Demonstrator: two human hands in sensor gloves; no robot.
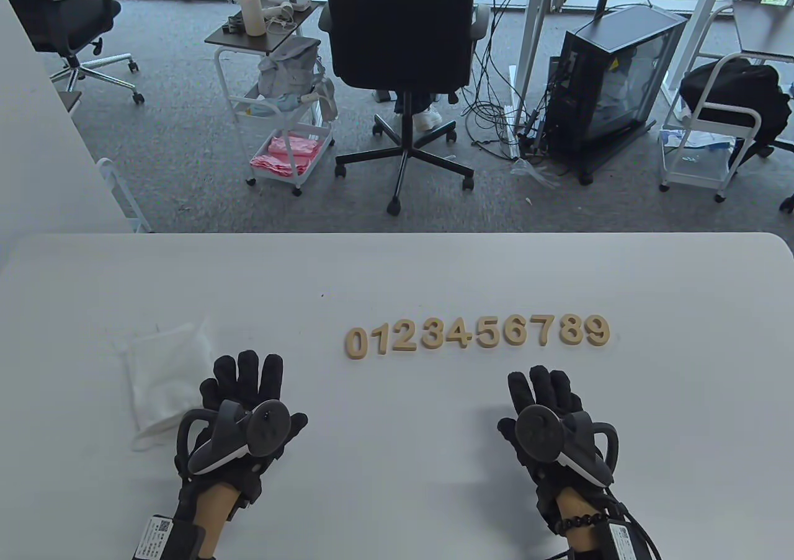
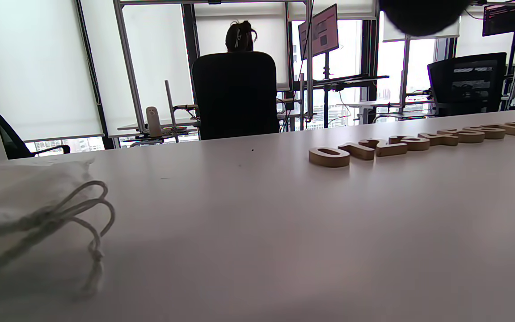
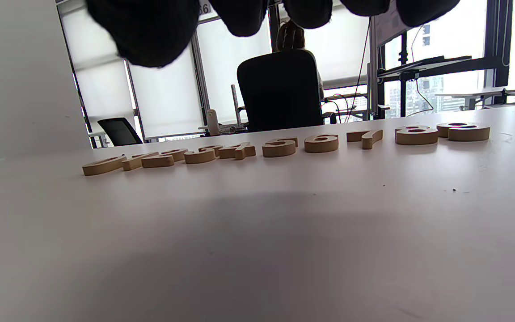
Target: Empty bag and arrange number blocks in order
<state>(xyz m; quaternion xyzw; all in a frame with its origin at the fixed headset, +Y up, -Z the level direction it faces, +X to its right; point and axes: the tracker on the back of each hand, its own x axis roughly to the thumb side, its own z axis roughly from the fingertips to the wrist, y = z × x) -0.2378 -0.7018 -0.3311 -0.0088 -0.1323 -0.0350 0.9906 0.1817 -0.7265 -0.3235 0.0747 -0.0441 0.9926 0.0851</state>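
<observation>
Though nothing left to sort shows, looks finished: number blocks lined up 0 to 9 mid-surface, bag lying flat beside left hand. Left hand and right hand both flat, fingers spread, holding nothing.

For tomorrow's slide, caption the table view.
Number blocks lined up 0 to 9, bag emptied, both hands resting open.

A white drawstring bag lies at nine o'clock on the tabletop; the number blocks line up toward two o'clock.
</observation>
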